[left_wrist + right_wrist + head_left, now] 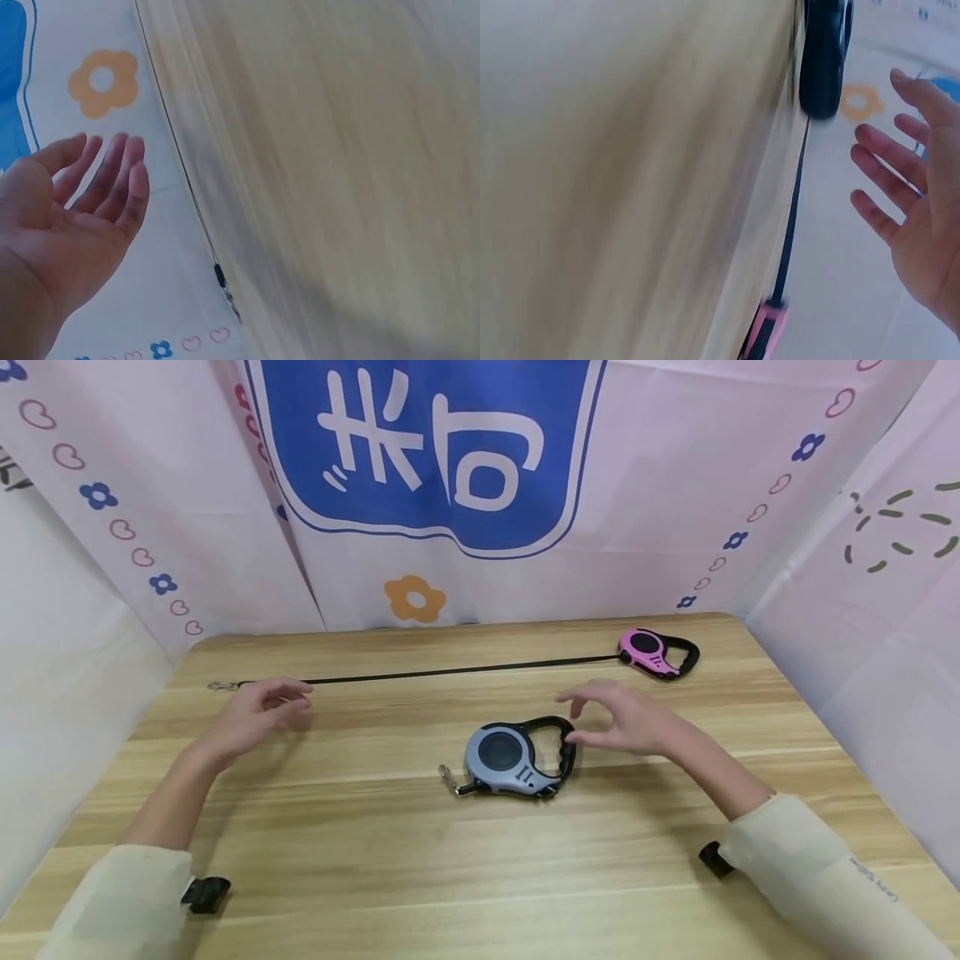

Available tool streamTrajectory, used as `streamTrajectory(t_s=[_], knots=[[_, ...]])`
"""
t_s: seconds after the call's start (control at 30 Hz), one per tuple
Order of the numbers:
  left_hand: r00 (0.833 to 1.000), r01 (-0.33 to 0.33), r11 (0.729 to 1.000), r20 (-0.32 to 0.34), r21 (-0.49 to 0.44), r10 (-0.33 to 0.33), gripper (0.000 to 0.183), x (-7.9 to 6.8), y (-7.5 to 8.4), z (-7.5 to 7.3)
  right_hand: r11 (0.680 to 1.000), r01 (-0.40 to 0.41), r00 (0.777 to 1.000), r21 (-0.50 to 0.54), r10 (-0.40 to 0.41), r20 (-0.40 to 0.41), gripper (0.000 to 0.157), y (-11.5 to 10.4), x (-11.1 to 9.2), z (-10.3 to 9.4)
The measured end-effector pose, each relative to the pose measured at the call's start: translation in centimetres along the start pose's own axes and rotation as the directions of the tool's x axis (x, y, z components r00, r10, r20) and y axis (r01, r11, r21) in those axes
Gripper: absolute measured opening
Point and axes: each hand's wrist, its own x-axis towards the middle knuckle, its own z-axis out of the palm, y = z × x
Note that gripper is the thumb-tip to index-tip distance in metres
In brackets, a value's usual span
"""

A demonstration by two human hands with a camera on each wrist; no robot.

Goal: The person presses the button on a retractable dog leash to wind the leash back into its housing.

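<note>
Two retractable dog leashes lie on the wooden table. The grey-blue leash (498, 760) is at the middle, its cord drawn in and its metal clip (448, 779) at the left end. Farther back on the right sits the pink leash (643, 647), whose black strap (450, 672) runs straight out leftward to a metal clip (222, 686). My right hand (626, 718) is beside the grey-blue leash's black handle, fingers loosely bent and holding nothing. Near the clip end of the black strap, my left hand (258, 714) hovers with relaxed fingers and an empty palm, seen also in the left wrist view.
The table (360, 877) reaches back to a white printed cloth (660, 485) hung behind it, with more cloth at both sides. Black bands with small blocks (206, 895) are worn at both forearms over pale sleeves (123, 902).
</note>
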Motion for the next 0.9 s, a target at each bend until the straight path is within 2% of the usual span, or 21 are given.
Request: streamTrajectory(t_s=[0.1,0.2,0.4,0.63,0.83,0.9], knots=[[0.995,-0.015,0.994,-0.096,0.107,0.025,0.031,0.1,-0.8,-0.4,0.998,-0.047,0.997,-0.047,0.044,-0.063,0.048,2.0,-0.4,-0.8],[0.987,-0.006,0.978,-0.155,0.208,0.039,0.030,0.1,-1.6,-0.8,0.988,-0.101,0.992,-0.114,0.090,-0.092,0.044,3.7,-0.8,-1.3],[0.980,0.049,0.968,-0.201,0.247,0.002,0.034,0.1,-3.2,-1.5,0.956,-0.207,0.976,-0.209,0.188,-0.109,0.044,5.8,-2.0,-2.2],[0.976,0.056,0.946,-0.216,0.318,0.015,0.036,0.2,-4.4,-2.5,0.931,-0.284,0.955,-0.230,0.255,-0.150,0.047,7.5,-3.1,-3.2],[0.976,0.161,0.929,-0.193,0.334,-0.099,0.047,0.1,-5.0,-3.8,0.901,-0.335,0.940,-0.277,0.298,-0.167,0.049,8.2,-3.6,-3.6],[0.975,0.174,0.924,-0.190,0.341,-0.114,0.049,0.2,-5.2,-4.2,0.893,-0.344,0.936,-0.289,0.301,-0.183,0.049,8.5,-3.7,-3.8]])
